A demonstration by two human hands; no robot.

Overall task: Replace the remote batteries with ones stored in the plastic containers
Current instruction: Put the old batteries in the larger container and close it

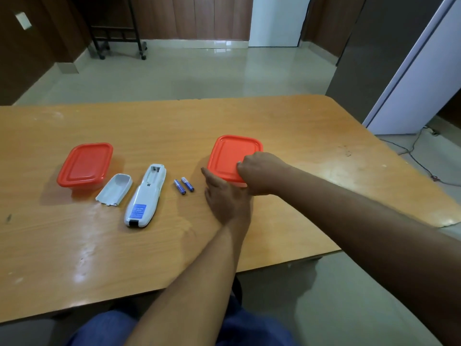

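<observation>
Two bare hands meet at the near edge of a red-lidded plastic container [230, 156] on a wooden table [299, 126]. The left hand [225, 197] lies nearest, fingers loosely extended and apart, its thumb against the container's near-left corner. Just beyond, the right hand [259, 173] is curled, fingertips bearing on the lid's near-right edge; whether it grips the rim cannot be told. Left of the hands lie two blue batteries [184, 186] side by side, then the white remote [146, 196], face down with its battery bay open, and its detached cover [114, 189]. Farthest left sits a second red-lidded container [86, 164], shut.
</observation>
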